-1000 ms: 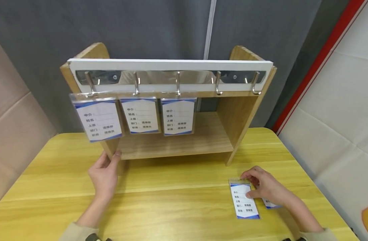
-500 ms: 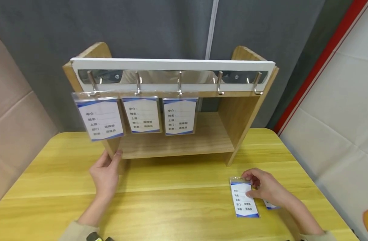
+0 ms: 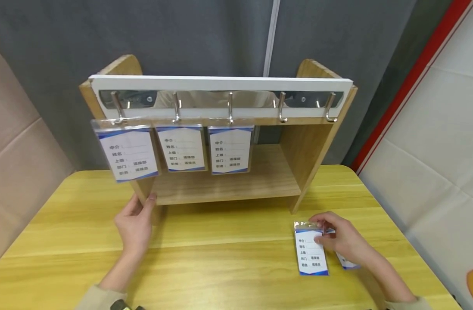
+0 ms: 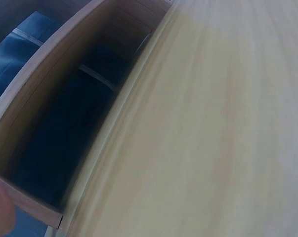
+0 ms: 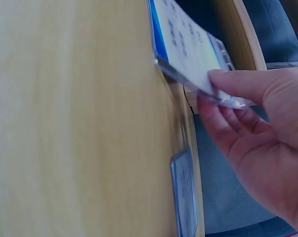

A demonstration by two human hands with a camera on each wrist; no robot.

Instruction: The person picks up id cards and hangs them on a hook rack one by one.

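While handling the clear-sleeved ID badge [image 3: 310,258], pinch only near its upper right edge, thumb [image 5: 247,83] on the face and fingers [image 5: 220,121] behind, to leave the transparent top strip unbent. Right hand [image 3: 343,237]: fingers and thumb clamped on the badge, apparently at the start of a lift. Best to raise it evenly, without flexing the sleeve, and to draw it clear of the second badge [image 3: 346,261], lying on the surface [image 3: 221,271] just beside and partly hidden by the same hand. Watch for slick plastic turning in so small a pinch; better to set the thumb farther onto the face than to squeeze harder. Left hand [image 3: 135,224]: thumb and fingers clamped round the lower left side panel of the wooden hook rack [image 3: 298,142], probably for steadying; best to hold firm without pushing sideways.

Look of the badge: a tall rectangle, white insert with blue angled corners above, blue band below, five rows of printed Chinese characters, glints on the plastic. Place: in front of the rack's right foot, top edge toward the rack, tilted in the right wrist view; impossible to tell whether touching the surface or just above. Same design on the three hanging badges [image 3: 229,150] below the metal hooks [image 3: 281,103].
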